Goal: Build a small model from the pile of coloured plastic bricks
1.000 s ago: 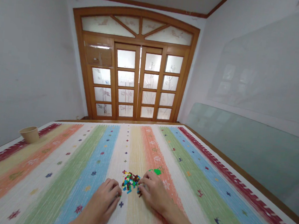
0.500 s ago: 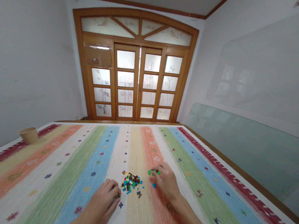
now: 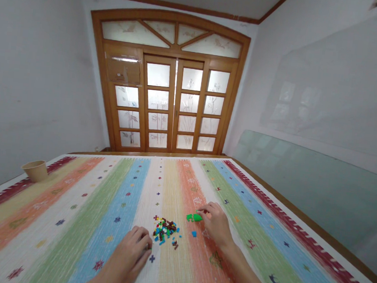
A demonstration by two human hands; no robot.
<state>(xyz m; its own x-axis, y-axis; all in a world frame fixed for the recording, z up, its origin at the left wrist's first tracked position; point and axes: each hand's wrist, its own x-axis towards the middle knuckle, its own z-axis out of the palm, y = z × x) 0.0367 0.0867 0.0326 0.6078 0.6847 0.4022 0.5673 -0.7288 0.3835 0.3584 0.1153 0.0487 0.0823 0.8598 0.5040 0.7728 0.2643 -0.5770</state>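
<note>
My left hand (image 3: 127, 253) rests curled at the near edge of a heap of tiny multicoloured plastic bricks (image 3: 165, 232), with a small dark speck at its fingertips. My right hand (image 3: 215, 224) sits to the right of the heap, its fingers bunched with a small reddish speck at their tips. Just left of those fingers lies a flat green brick piece (image 3: 193, 217), apart from the heap. A single blue brick (image 3: 194, 233) lies below that piece. Several loose bits lie scattered around the heap's lower right.
A striped woven cloth (image 3: 77, 220) covers the wide table. A tan paper cup (image 3: 35, 170) stands at its far left edge. A large glass pane (image 3: 306, 193) leans along the right side. Glazed wooden doors (image 3: 169, 99) fill the far wall.
My right hand has moved up and right, off the green piece, which now shows more fully. My left hand and the heap have barely moved.
</note>
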